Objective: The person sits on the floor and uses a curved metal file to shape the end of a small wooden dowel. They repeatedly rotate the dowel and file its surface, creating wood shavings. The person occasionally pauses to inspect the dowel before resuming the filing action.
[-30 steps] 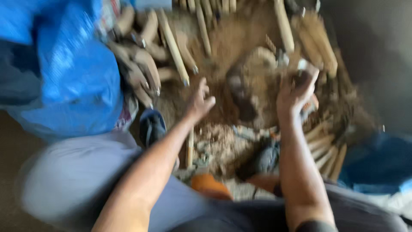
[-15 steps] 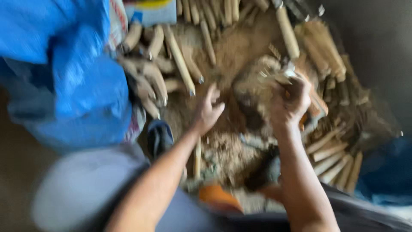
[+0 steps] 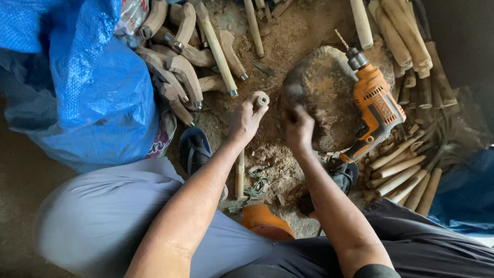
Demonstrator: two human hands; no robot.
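Wooden handle (image 3: 259, 99) sits gripped end-up in the left hand (image 3: 246, 121), just left of the stump (image 3: 324, 92); the right hand (image 3: 297, 128) rests closed on the stump. Orange drill (image 3: 374, 110) lies unused on it, so drilling is not yet begun.

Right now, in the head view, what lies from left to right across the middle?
Blue tarp sack → curved wooden handles → left hand holding a round wooden piece → right hand → orange drill → pale wooden sticks.

Sawdust-strewn dirt floor (image 3: 288, 31), blue tarpaulin (image 3: 87, 77) at one side, dim daylight.
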